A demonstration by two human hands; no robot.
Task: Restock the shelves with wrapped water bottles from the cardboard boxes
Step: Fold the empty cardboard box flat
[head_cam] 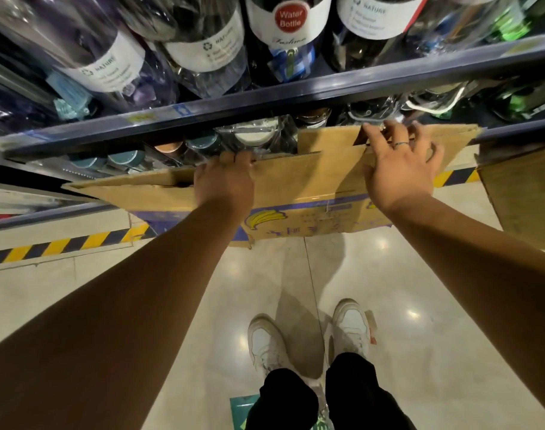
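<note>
- Both arms are out over the box [296, 225], which sits pushed up against the shelf [265, 99], banana print facing the person.
- The left hand [224, 178] has its fingers curled over the top edge of the near flap [283, 178], gripping it. The knuckles are up and the fingertips are hidden behind the card.
- The right hand [398, 169] lies spread, fingers fanned wide across the seam where the near flap meets the far flap [327, 138]. It is pressing, not pinching.
- The bottles [255, 135] show as a row of teal, copper and white caps under clear film just behind the near flap. They look to be standing in the box, though box or lower shelf I cannot tell for sure.
- Handling call: the flaps are thin, creased card and will bend, so they are fine to fold back but no use as a lifting grip.
- The bottles look rigid but light, probably empty. The film is glossy and crinkled, so expect it to slide under the fingers.
- Best hold: wrap the fingers round the body below the cap, one bottle per hand. The film alone would likely slip or tear.
- Stocked bottles [291, 23] already crowd the tier above, and a second box [522, 200] waits at the right.
</note>
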